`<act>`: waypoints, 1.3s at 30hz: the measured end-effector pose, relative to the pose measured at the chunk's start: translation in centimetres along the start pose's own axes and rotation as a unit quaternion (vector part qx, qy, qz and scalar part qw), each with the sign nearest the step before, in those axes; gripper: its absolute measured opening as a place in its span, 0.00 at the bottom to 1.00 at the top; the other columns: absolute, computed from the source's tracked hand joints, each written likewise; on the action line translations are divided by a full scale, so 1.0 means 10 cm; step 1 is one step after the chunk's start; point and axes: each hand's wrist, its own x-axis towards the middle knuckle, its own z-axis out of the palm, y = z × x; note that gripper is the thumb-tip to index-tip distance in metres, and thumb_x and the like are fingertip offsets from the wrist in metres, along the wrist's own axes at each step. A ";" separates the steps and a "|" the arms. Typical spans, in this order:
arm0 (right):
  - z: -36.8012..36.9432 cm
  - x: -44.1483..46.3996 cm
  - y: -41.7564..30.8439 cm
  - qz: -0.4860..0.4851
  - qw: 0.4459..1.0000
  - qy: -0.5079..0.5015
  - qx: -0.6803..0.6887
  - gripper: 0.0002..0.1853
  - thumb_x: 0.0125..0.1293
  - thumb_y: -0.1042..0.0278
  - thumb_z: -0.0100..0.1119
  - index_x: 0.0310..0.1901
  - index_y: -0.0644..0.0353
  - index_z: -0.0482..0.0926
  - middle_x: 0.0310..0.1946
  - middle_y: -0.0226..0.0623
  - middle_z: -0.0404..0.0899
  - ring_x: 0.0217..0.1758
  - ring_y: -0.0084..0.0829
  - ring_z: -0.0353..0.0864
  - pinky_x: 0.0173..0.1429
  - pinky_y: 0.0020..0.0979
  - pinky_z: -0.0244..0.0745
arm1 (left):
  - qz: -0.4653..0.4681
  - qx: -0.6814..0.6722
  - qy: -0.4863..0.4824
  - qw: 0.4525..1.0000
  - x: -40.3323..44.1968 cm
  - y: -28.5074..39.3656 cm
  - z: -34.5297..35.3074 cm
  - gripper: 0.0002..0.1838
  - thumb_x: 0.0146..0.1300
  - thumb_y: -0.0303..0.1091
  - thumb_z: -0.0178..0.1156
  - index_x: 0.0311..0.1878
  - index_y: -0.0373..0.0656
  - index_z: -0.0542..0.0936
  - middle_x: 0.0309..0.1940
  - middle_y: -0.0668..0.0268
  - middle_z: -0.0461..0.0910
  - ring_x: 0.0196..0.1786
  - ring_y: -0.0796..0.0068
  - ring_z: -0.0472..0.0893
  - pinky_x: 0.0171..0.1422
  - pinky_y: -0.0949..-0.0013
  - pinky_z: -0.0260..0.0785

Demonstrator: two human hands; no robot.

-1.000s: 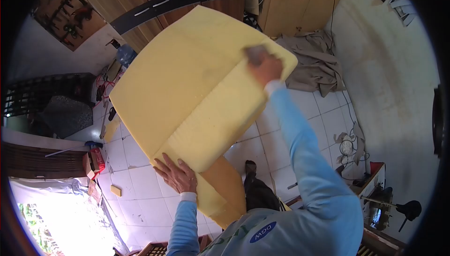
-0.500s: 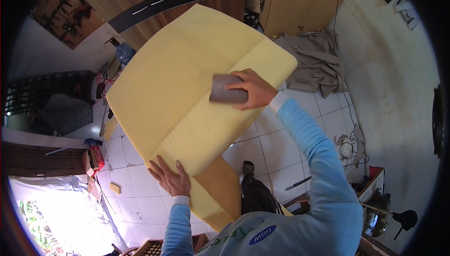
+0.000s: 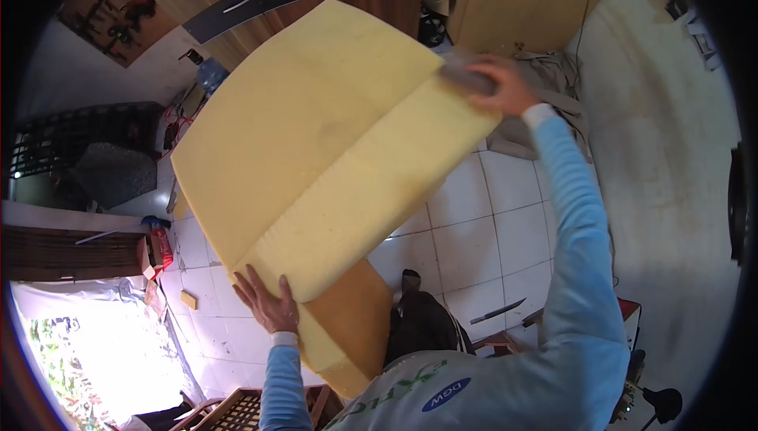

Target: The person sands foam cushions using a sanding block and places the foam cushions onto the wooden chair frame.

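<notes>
A large yellow foam cushion [image 3: 276,123] fills the middle of the view, with a long seam line dividing its broad flat part from a raised, rounded strip [image 3: 359,202]. My left hand [image 3: 268,303] lies with fingers spread on the near left end of that strip. At the far right corner of the foam, my right hand [image 3: 509,88] is wrapped round a grey-brown sanding block [image 3: 467,78]. Both hand and block are blurred by motion. Below the strip, a darker orange-yellow foam face [image 3: 355,312] shows next to my leg.
A long-bladed knife [image 3: 497,312] lies on the white tiled floor [image 3: 466,202] at the right. Crumpled grey-brown cloth [image 3: 564,103] sits beyond the foam's right corner. A wooden cabinet [image 3: 316,28] stands behind, and a slatted wooden piece [image 3: 245,411] is at the bottom.
My right hand has swept the sanding block up and right along the foam to its far corner. My left hand stays on the near end; the view has shifted slightly.
</notes>
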 end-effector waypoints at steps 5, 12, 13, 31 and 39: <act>0.31 0.26 -0.28 -0.161 0.968 -0.193 0.025 0.37 0.55 0.48 0.82 0.69 0.42 0.86 0.81 0.51 0.68 0.86 0.53 0.63 0.89 0.49 0.59 | 0.024 0.017 0.012 0.999 -0.08 -0.20 0.03 0.46 0.76 0.56 0.63 0.90 0.48 0.58 0.91 0.44 0.48 0.90 0.31 0.46 0.92 0.38 0.46; -0.76 0.45 1.40 0.018 0.997 -0.065 0.038 0.40 0.52 0.52 0.84 0.71 0.44 0.85 0.82 0.51 0.68 0.87 0.52 0.62 0.90 0.49 0.56 | 0.013 0.040 0.012 0.999 0.00 -0.03 0.07 0.45 0.78 0.59 0.57 0.90 0.48 0.58 0.91 0.44 0.49 0.90 0.33 0.47 0.92 0.38 0.45; -0.56 0.43 1.11 -0.046 0.994 -0.092 0.049 0.40 0.53 0.52 0.83 0.70 0.45 0.85 0.81 0.50 0.68 0.86 0.53 0.63 0.90 0.49 0.56 | 0.016 0.049 0.003 0.999 -0.01 -0.04 0.03 0.45 0.78 0.60 0.56 0.90 0.47 0.58 0.91 0.44 0.49 0.91 0.33 0.47 0.92 0.38 0.44; -0.25 -0.91 0.41 -0.038 0.998 -0.040 -0.027 0.34 0.54 0.48 0.81 0.66 0.41 0.89 0.77 0.56 0.72 0.80 0.58 0.69 0.83 0.55 0.63 | 0.035 0.033 0.003 0.999 0.02 -0.16 0.10 0.44 0.80 0.59 0.57 0.90 0.47 0.58 0.90 0.43 0.51 0.91 0.36 0.48 0.93 0.39 0.43; 1.05 -0.99 -1.15 0.264 0.922 0.211 -0.187 0.37 0.55 0.41 0.78 0.67 0.45 0.88 0.74 0.68 0.68 0.73 0.70 0.69 0.74 0.67 0.63 | -0.015 0.016 0.025 0.999 0.04 0.11 0.05 0.46 0.76 0.63 0.60 0.89 0.50 0.62 0.90 0.44 0.51 0.90 0.30 0.46 0.88 0.36 0.56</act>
